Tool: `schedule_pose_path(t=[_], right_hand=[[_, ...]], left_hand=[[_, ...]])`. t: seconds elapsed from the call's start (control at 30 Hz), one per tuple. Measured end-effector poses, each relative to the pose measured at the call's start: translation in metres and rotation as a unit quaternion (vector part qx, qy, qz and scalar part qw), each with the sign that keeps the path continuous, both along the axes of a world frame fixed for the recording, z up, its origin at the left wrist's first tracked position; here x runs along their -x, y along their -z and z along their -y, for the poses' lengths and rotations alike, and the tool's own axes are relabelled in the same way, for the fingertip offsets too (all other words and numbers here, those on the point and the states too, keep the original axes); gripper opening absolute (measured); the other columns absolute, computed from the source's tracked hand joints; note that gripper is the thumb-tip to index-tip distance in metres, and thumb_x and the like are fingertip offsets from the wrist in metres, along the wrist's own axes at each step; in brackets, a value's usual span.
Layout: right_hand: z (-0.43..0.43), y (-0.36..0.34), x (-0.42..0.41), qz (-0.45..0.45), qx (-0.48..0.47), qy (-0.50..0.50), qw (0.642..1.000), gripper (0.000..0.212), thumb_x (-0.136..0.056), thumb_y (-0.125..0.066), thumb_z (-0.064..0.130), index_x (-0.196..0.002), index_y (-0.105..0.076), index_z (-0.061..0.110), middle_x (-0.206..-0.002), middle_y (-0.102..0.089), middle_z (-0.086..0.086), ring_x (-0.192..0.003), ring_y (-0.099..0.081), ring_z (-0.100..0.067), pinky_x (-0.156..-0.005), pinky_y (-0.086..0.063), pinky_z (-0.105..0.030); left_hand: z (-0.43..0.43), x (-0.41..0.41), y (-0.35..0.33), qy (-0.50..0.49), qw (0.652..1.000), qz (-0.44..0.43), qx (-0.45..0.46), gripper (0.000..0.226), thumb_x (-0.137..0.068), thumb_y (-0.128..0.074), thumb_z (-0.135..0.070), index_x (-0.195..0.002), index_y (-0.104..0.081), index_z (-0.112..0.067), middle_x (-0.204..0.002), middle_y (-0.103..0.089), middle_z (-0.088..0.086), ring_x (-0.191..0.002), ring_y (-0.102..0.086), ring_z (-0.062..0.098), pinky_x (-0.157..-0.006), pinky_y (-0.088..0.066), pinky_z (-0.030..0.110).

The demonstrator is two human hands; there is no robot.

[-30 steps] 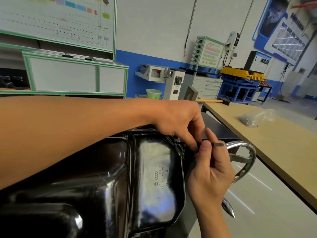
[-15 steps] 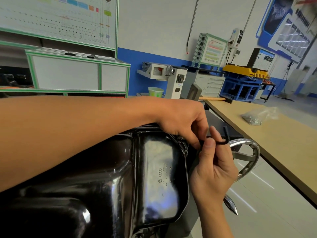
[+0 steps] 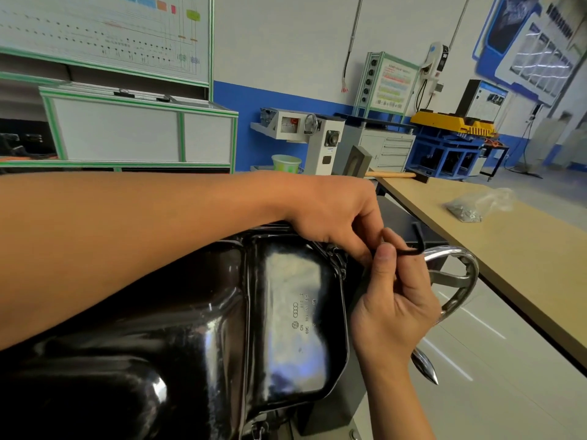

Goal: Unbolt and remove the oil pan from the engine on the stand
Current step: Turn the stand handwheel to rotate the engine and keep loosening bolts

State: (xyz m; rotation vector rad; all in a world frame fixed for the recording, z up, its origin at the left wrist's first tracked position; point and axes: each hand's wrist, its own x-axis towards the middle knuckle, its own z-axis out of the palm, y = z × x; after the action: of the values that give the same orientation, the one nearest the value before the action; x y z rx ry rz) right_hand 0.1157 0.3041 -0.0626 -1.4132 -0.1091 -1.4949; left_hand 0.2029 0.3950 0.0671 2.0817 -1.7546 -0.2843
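Swung round, the black L-shaped steel hex key (image 3: 409,250) now stands short leg up, pinched by the right hand (image 3: 394,309). Meanwhile the left hand (image 3: 336,214) curls at the right edge of the glossy black steel oil pan (image 3: 286,312); I cannot tell what it grasps. The pan looks still mounted, so bolt loosening seems underway. Next: regrip and turn again.

glossy black oil pan (image 3: 286,312), chrome handwheel (image 3: 463,281), wooden table (image 3: 508,249)

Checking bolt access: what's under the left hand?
The rim of the glossy black metal oil pan and a black L-shaped hex key that the right hand pinches; any bolt is hidden by fingers.
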Motion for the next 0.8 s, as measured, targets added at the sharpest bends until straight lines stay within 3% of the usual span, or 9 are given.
schedule_pose_path(t=[0.07, 0.13, 0.27, 0.4, 0.47, 0.53, 0.63, 0.73, 0.8], right_hand=[[-0.0007, 0.0006, -0.0005, -0.005, -0.005, -0.012, 1.0, 0.019, -0.097, -0.055, 0.024, -0.095, -0.068, 0.037, -0.095, -0.064, 0.029, -0.094, -0.061, 0.007, -0.085, -0.045, -0.012], [0.0005, 0.0013, -0.0001, 0.002, -0.019, -0.002, 1.0, 0.011, -0.095, -0.061, 0.025, -0.087, -0.069, 0.027, -0.085, -0.063, 0.015, -0.083, -0.058, 0.005, -0.079, -0.045, -0.016], [0.0062, 0.0004, 0.0007, 0.005, -0.064, 0.005, 0.998, 0.005, -0.088, -0.07, 0.022, -0.085, -0.071, 0.02, -0.078, -0.065, -0.003, -0.072, -0.057, -0.004, -0.071, -0.044, -0.019], [0.0081, 0.001, 0.0005, -0.011, -0.034, 0.012, 0.999, 0.009, -0.095, -0.063, 0.019, -0.089, -0.069, 0.018, -0.078, -0.061, 0.003, -0.073, -0.053, 0.001, -0.071, -0.041, -0.015], [0.0086, 0.002, -0.0009, -0.027, -0.023, 0.006, 0.999, 0.014, -0.098, -0.057, 0.018, -0.095, -0.07, 0.022, -0.081, -0.061, 0.004, -0.078, -0.054, -0.001, -0.074, -0.043, -0.017], [0.008, 0.003, -0.0016, -0.038, -0.036, -0.018, 0.998, 0.016, -0.099, -0.054, 0.018, -0.095, -0.07, 0.022, -0.088, -0.064, 0.005, -0.085, -0.059, -0.003, -0.077, -0.046, -0.021], [0.0053, 0.0011, -0.0011, -0.026, -0.048, -0.021, 0.998, 0.015, -0.095, -0.062, 0.021, -0.089, -0.07, 0.01, -0.09, -0.068, 0.002, -0.086, -0.061, 0.004, -0.076, -0.045, -0.012], [0.0052, -0.0026, 0.0008, 0.007, -0.058, -0.013, 0.998, 0.004, -0.088, -0.07, 0.023, -0.087, -0.072, 0.027, -0.078, -0.069, 0.016, -0.072, -0.056, 0.002, -0.069, -0.043, -0.014], [0.0073, -0.0028, 0.002, 0.014, -0.041, -0.007, 0.999, 0.011, -0.089, -0.07, 0.022, -0.088, -0.073, 0.033, -0.074, -0.066, 0.017, -0.07, -0.055, 0.001, -0.068, -0.043, -0.016]], left_hand=[[0.0038, 0.001, 0.0013, -0.023, 0.999, 0.015, 0.02, 0.005, -0.079, -0.082, -0.016, -0.082, -0.079, -0.012, -0.067, -0.072, -0.006, -0.061, -0.055, 0.0, -0.064, -0.05, 0.023], [0.0066, 0.0025, 0.0025, -0.039, 0.998, 0.021, 0.036, 0.014, -0.074, -0.085, -0.016, -0.071, -0.072, -0.012, -0.057, -0.063, -0.012, -0.055, -0.053, 0.0, -0.058, -0.045, 0.015], [0.0094, 0.0055, 0.0044, -0.051, 0.997, 0.027, 0.045, 0.022, -0.071, -0.088, -0.018, -0.069, -0.066, -0.016, -0.065, -0.067, 0.001, -0.061, -0.059, 0.017, -0.063, -0.049, 0.028], [0.003, 0.0009, 0.0004, -0.026, 1.0, 0.001, 0.009, 0.019, -0.084, -0.078, -0.017, -0.102, -0.077, -0.011, -0.083, -0.075, -0.005, -0.067, -0.061, -0.003, -0.067, -0.048, 0.012], [0.0001, -0.0012, -0.0009, -0.013, 1.0, -0.005, -0.015, 0.021, -0.09, -0.072, -0.013, -0.111, -0.076, -0.009, -0.095, -0.078, -0.003, -0.079, -0.068, 0.0, -0.076, -0.051, 0.012], [0.0, -0.0005, -0.0014, -0.014, 1.0, 0.01, -0.018, 0.016, -0.09, -0.072, -0.014, -0.104, -0.078, -0.012, -0.089, -0.078, -0.007, -0.076, -0.066, -0.002, -0.074, -0.048, 0.01], [0.0036, -0.0002, -0.0005, -0.04, 0.999, 0.027, 0.008, 0.008, -0.082, -0.08, -0.019, -0.078, -0.075, -0.024, -0.065, -0.069, -0.016, -0.06, -0.059, -0.002, -0.064, -0.043, 0.009], [0.007, 0.0006, 0.0029, -0.045, 0.998, 0.025, 0.024, 0.026, -0.075, -0.085, -0.021, -0.064, -0.063, -0.028, -0.053, -0.057, -0.018, -0.053, -0.05, 0.0, -0.057, -0.041, 0.011], [0.0079, 0.0006, 0.0042, -0.043, 0.999, 0.021, 0.024, 0.021, -0.075, -0.086, -0.022, -0.068, -0.066, -0.025, -0.056, -0.059, -0.015, -0.055, -0.051, 0.0, -0.058, -0.042, 0.013]])
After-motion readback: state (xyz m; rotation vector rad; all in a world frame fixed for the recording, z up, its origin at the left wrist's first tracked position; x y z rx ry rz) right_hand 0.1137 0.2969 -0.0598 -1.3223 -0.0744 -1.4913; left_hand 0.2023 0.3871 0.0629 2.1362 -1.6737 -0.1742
